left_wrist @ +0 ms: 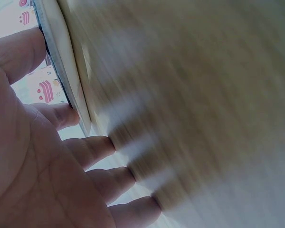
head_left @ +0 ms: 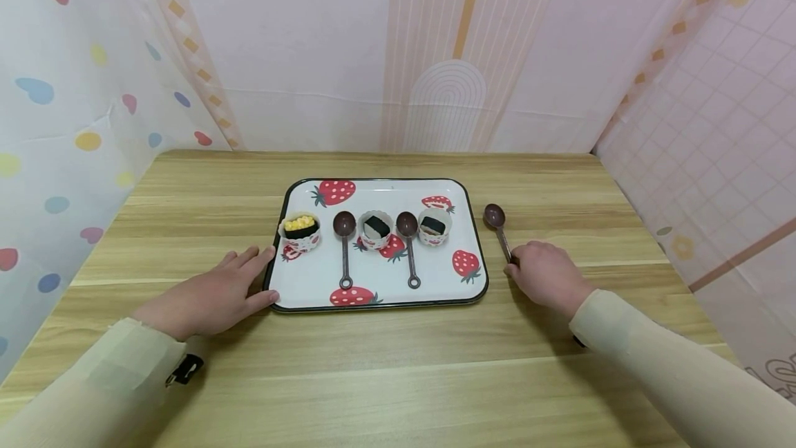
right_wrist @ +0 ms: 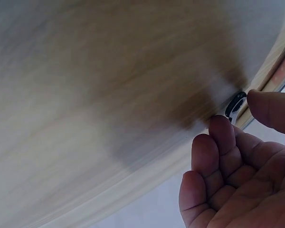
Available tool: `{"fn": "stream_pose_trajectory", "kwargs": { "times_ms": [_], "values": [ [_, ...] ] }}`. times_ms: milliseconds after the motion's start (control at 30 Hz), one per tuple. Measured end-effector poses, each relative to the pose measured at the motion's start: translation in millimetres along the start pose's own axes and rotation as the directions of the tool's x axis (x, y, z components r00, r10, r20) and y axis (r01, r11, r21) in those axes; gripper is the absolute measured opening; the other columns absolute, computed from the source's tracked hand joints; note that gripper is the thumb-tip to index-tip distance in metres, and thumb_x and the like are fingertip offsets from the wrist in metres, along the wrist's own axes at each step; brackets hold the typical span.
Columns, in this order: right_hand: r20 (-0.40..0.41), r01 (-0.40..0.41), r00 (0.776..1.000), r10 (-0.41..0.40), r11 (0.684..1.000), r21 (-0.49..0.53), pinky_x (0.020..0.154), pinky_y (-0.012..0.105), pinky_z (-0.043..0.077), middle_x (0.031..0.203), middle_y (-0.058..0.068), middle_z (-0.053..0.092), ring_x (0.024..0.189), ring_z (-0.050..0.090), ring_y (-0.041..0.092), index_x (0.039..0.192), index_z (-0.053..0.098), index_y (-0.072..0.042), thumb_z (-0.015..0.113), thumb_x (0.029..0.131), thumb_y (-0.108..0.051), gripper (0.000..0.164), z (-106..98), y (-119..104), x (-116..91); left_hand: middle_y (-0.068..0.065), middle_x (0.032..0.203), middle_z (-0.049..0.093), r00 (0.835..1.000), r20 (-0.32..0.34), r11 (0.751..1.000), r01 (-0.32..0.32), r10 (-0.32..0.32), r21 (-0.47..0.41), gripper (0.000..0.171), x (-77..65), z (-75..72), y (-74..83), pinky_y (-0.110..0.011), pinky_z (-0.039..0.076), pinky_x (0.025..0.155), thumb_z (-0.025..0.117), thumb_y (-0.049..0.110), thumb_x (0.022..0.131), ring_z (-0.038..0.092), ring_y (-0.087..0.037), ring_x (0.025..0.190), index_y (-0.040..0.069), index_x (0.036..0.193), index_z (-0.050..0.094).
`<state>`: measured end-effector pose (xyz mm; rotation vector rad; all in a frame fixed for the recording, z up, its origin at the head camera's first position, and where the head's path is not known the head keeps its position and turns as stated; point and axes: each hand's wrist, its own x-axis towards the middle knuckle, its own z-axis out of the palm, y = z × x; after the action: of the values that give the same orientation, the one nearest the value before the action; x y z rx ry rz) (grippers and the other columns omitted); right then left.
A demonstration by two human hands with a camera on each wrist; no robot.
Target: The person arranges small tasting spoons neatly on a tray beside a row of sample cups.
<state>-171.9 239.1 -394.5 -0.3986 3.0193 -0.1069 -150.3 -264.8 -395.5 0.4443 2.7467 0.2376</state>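
My right hand (head_left: 550,275) pinches the handle end of a brown scoop spoon (head_left: 494,216), which lies right of the tray, bowl pointing away. In the right wrist view its dark ring end (right_wrist: 236,103) shows between thumb and fingers. My left hand (head_left: 214,296), fingers extended, touches the left edge of a white strawberry-print tray (head_left: 429,292); the left wrist view shows the thumb and index finger at the rim. On the tray stand a paper cup with yellow-topped sushi (head_left: 300,229) and two cups with rice balls (head_left: 376,228), alternating with two brown spoons (head_left: 345,225).
The tray sits mid-way on a wooden table (head_left: 385,372). Patterned cloth (head_left: 298,47) hangs behind the table and along both sides. Bare wood lies in front of the tray and on either side.
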Motion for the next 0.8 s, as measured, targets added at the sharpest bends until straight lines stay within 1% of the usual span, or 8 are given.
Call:
{"fn": "stream_pose_trajectory", "kwargs": {
  "times_ms": [167,400,633,800],
  "values": [
    [0.004,-0.022,1.0,0.022,0.999,0.032,0.064,0.044,0.051,0.071,0.004,0.06,0.067,0.055,0.021,0.078,0.064,-0.009,0.068,0.101,-0.021,0.026,-0.8,-1.1,0.9,-0.041,0.164,0.027,1.0,0.001,1.0,0.001,-0.001,0.001,0.093,0.2,-0.1,0.0,-0.078,0.036,0.111,0.056,0.062,0.102,0.024,-0.072,0.144,0.0,0.165,0.027],
    [0.038,-0.076,0.997,0.073,0.995,0.068,0.06,0.037,0.047,0.07,0.004,0.059,0.065,0.054,0.02,0.079,0.063,-0.009,0.067,0.102,-0.021,0.027,-1.9,-2.2,4.7,-0.041,0.164,0.027,1.0,0.004,1.0,0.0,0.0,0.006,0.093,0.7,0.2,-0.3,-0.078,0.036,0.11,0.056,0.063,0.102,0.025,-0.072,0.144,0.001,0.165,0.027],
    [0.04,-0.076,0.996,0.074,0.995,0.058,0.06,0.037,0.047,0.07,0.004,0.06,0.065,0.054,0.02,0.08,0.065,-0.008,0.068,0.102,-0.021,0.026,-3.3,-4.9,5.7,-0.041,0.164,0.026,1.0,0.006,1.0,0.002,-0.002,0.006,0.093,0.7,0.0,-0.3,-0.079,0.036,0.11,0.056,0.063,0.102,0.024,-0.072,0.144,0.001,0.165,0.027],
    [0.053,-0.09,0.995,0.087,0.994,0.059,0.059,0.033,0.045,0.069,0.003,0.059,0.064,0.054,0.019,0.081,0.066,-0.007,0.068,0.102,-0.02,0.024,-4.1,-5.9,6.7,-0.041,0.164,0.026,1.0,0.002,1.0,0.003,-0.003,0.008,0.093,0.7,0.3,-0.2,-0.079,0.036,0.11,0.055,0.063,0.102,0.025,-0.072,0.144,0.001,0.165,0.027]
  ]
}}
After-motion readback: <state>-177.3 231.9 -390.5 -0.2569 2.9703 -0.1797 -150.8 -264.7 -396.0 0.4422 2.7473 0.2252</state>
